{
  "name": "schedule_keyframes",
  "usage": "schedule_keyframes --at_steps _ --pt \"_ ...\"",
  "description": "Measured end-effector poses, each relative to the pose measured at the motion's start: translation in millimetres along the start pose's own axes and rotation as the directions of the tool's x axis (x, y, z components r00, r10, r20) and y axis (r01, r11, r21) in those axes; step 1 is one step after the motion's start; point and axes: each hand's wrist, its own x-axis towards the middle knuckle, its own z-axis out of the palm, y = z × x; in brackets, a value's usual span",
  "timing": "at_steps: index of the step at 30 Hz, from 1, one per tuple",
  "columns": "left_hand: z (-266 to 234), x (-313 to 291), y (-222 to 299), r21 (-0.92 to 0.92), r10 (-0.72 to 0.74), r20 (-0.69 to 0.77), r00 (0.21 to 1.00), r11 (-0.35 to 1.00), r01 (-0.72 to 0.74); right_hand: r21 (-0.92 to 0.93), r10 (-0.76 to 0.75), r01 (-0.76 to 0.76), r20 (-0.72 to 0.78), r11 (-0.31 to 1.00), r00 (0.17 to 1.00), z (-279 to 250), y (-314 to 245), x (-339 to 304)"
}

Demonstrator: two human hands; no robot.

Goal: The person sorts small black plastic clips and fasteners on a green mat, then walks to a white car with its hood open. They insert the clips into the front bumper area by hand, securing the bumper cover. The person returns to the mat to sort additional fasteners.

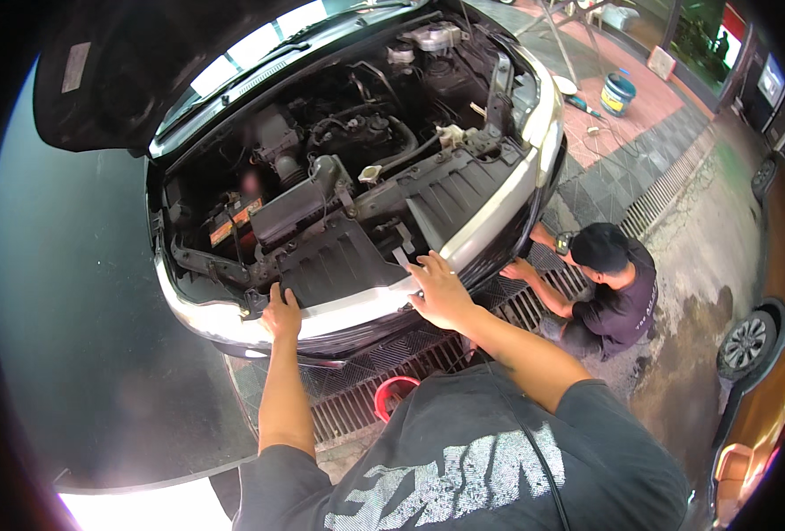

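1. Left hand (282, 314) is down on the front edge of the car's white-trimmed black bumper panel (357, 305), fingers curled over the lip and gripping it, knuckles up.
2. Right hand (441, 292) lies flat on the same panel edge, fingers spread and loose, pressing rather than clasping; fingertips point into the engine bay.
3. Just beyond both sets of fingertips sits the ribbed black plastic radiator cover (335, 261), with the open engine bay (357, 133) farther on and the raised dark bonnet (127, 62) well above.
4. Below the fingers, under the bumper edge, a metal floor grating (383, 367) runs across, with a red round bucket rim (392, 394) near the person's chest.
5. To the right of the right fingers, a crouching co-worker in a black shirt (618, 296) has a hand (518, 268) at the bumper's corner, close but apart.
6. Both forearms reach up from the lower edge, left nearly straight, right bent at the elbow.
7. Open floor lies left of the left fingers.
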Motion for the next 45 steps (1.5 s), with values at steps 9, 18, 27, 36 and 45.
schedule_keyframes --at_steps 9,18,27,36,45 --pt "3 1 -11 -0.009 -0.005 0.058 0.998 1.000 0.005 0.097 0.623 -0.645 0.185 0.758 0.760 -97 90 -301" --pt "9 -144 -1 -0.787 -0.331 0.522 0.786 0.170 0.594 0.048 0.874 -0.995 0.476 0.085 0.098 -72 155 -639" --pt "50 -489 16 -0.313 -0.027 0.950 0.312 -0.137 0.940 0.186 0.896 -0.938 0.290 0.292 0.336 -138 199 -750" --pt "-41 -570 -25 -0.456 0.071 0.884 0.462 -0.084 0.886 0.086 0.767 -0.866 0.426 0.494 0.480 -157 157 -684" --pt "-19 -593 -73 -0.438 0.035 0.886 0.463 0.393 0.809 0.173 0.823 -0.877 0.303 0.448 0.480 -143 58 -744"
